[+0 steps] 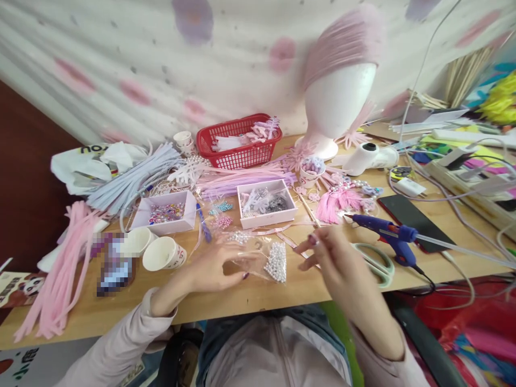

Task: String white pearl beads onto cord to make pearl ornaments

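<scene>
My left hand (217,266) is at the mouth end of a clear plastic bag (258,263) of white pearl beads (276,262). Its thumb and fingers are curved and apart, with the bag's loose plastic between or beneath them. To the right of the bag, my right hand (336,260) is raised over the table, with thumb and forefinger pinched together. Whatever is in that pinch is too small or hidden to name. A thin wooden stick (308,209) shows just beyond these fingertips; I cannot tell if they touch it. Green-handled scissors (385,266) lie beside my right hand.
A blue glue gun (382,230) and black phone (419,223) lie to the right. White boxes of beads (164,212) and small parts (267,203), paper cups (164,253), pipe cleaners (60,269) and a red basket (242,157) surround the hands. A foam head (337,102) stands behind.
</scene>
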A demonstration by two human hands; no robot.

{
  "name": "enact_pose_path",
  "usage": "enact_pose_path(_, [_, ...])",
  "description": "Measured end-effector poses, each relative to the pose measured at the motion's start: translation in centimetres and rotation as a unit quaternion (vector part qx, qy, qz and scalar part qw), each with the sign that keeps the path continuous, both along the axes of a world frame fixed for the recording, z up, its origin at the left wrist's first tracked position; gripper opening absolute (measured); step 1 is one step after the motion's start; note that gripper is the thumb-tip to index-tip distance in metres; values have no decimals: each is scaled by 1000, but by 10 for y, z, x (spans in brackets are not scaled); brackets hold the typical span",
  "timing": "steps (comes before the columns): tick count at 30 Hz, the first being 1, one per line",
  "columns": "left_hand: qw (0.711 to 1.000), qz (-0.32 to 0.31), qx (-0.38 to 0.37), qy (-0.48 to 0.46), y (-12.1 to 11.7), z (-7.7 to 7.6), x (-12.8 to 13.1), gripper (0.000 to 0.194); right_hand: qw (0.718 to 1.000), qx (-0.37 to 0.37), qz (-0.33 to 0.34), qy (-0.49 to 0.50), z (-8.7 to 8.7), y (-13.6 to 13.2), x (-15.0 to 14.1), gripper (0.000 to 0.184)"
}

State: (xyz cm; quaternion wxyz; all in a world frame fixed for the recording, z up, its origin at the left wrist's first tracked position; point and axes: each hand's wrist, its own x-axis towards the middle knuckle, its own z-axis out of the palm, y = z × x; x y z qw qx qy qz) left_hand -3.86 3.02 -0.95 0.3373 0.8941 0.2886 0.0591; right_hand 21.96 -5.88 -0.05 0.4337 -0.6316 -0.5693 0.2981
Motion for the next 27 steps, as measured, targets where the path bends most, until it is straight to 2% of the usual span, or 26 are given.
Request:
enact_pose_path(2, [1000,-4,-5,17,-1,-7,-2,40,997,-61,32,-20,-20,-4,-9,15])
enact_pose_path(4, [999,-9,-8,40,-2,-9,-1,35,995,-91,41,-20,-35,-8,-18,18])
enact_pose_path(7, [998,-17,-3,68,-2,-10,7,32,994,-99,38,-11,-46,-10,-27,21])
enact_pose_path(13, [998,-50,18,39,-1,-12,23,28,996,-87,24,2,-52,-5,-25,21])
enact_pose_path(17, [997,-33,55,51,0,-10,25,24,997,-76,24,9,-55,3,-27,19])
enact_pose_path(23, [998,16,55,21,8,-11,15,29,998,-64,23,-13,-48,15,-31,14])
enact_pose_path(27, [998,12,29,47,8,-11,8,19,998,-55,-16,-33,-46,8,-27,18])
